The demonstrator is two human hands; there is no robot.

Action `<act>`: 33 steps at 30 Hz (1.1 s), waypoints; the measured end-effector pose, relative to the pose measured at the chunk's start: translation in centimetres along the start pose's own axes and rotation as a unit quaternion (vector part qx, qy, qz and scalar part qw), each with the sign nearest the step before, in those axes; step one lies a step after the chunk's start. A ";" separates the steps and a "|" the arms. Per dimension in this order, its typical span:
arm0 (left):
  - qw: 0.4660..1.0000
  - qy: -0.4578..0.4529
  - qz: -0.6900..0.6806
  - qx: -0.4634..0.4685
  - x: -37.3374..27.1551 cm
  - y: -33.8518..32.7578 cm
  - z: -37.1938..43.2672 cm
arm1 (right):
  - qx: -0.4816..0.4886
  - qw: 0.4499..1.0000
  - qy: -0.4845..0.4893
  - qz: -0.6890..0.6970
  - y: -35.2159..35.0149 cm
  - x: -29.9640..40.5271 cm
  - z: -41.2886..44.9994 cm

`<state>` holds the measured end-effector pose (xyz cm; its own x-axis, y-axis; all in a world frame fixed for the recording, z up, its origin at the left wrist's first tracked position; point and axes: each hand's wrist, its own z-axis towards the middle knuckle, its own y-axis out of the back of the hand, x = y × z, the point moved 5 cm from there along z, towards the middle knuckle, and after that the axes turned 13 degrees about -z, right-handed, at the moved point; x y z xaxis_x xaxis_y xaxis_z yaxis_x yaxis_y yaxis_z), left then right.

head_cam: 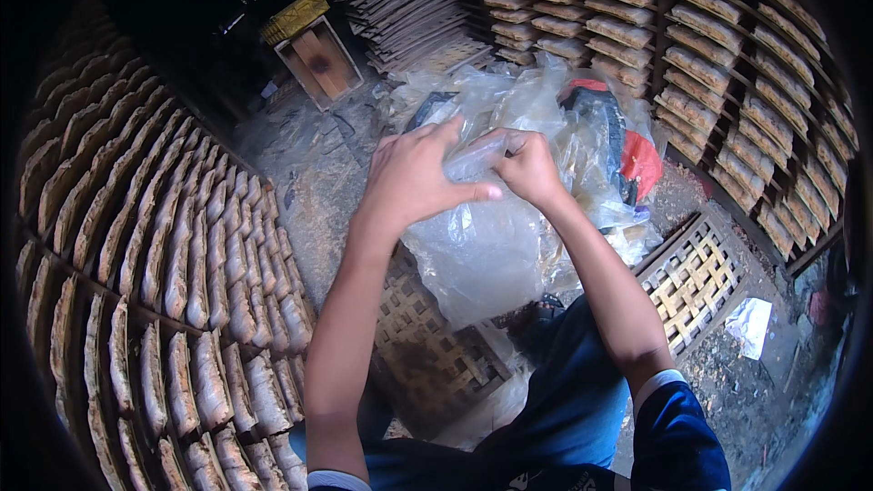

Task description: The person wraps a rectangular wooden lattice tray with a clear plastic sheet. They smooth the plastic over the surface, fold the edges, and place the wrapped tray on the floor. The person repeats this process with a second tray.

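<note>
My right hand (pixel 528 162) pinches the upper edge of a clear plastic sheet (pixel 487 252), which hangs down over my lap side. My left hand (pixel 423 174) is spread at the sheet's upper left, thumb pointing right across the plastic; its palm side is hidden, and whether it grips anything does not show. Just beyond both hands lies a heap of crumpled clear plastic sheets (pixel 532 99) with dark and red pieces among it, one a red plastic piece (pixel 641 164). Below the hanging sheet is a woven bamboo tray (pixel 430 348).
Racks of filled trays curve along the left (pixel 198 273) and right (pixel 702 48). A stack of thin flat trays (pixel 409 7) stands at the back beside a wooden frame (pixel 319 65). Another woven bamboo tray (pixel 696 279) and a silvery scrap (pixel 749 327) lie on the floor at right.
</note>
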<state>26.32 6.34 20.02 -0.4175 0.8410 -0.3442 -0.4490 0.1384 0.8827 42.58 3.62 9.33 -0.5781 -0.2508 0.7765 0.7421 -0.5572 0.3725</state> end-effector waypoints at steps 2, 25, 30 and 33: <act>0.999 0.009 -0.020 -0.033 2.2 -1.0 0.8 | 0.009 1.000 -0.004 -0.024 0.1 1.2 -0.6; 0.946 -0.157 -0.155 -0.236 3.9 11.4 2.0 | 0.104 0.990 -0.078 0.058 0.4 -9.1 0.4; 0.945 -0.283 -0.065 -0.148 0.1 8.5 1.5 | 0.164 0.976 -0.055 0.135 0.2 -5.2 1.1; 0.940 -0.272 -0.004 -0.204 0.4 9.3 1.4 | 0.289 0.944 -0.111 0.109 -1.4 -6.1 0.2</act>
<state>23.09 8.73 28.50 0.0036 0.9993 -0.0380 -0.7632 0.0273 0.6456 45.17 6.10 4.16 -0.3518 -0.1028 0.9304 0.9338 0.0311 0.3565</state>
